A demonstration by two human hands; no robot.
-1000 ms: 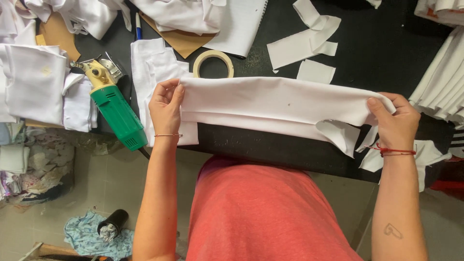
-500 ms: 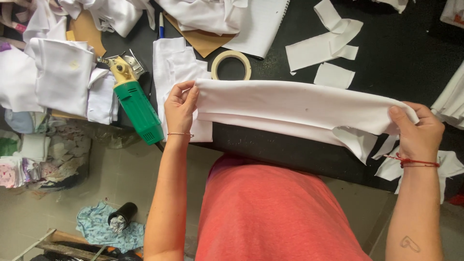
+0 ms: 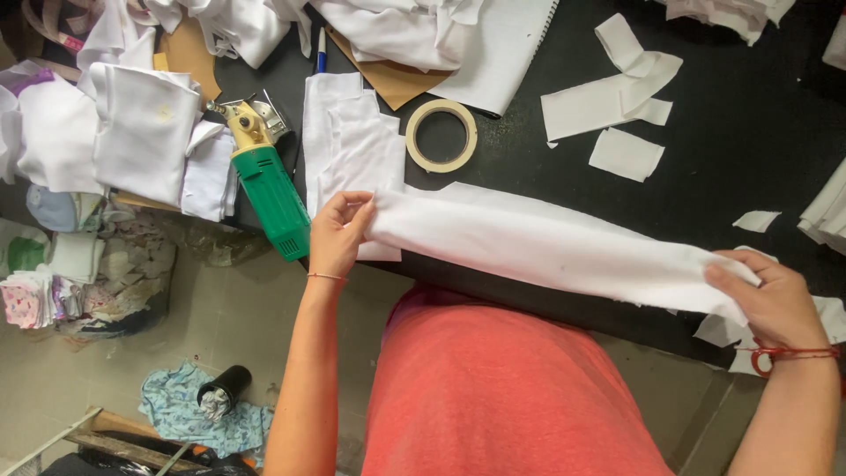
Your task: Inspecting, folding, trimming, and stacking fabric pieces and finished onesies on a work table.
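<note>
Soft white fabric strip (image 3: 546,247) stretched between left hand (image 3: 337,234), right hand (image 3: 771,300)

Bare black table (image 3: 749,115) lies open beyond your white fabric strip (image 3: 546,247); the tape ring (image 3: 441,135), green cutter (image 3: 273,198) and 2 white scraps (image 3: 617,106) crowd it.

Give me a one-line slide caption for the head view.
Left hand and right hand hold a white fabric strip stretched over a black table.
</note>
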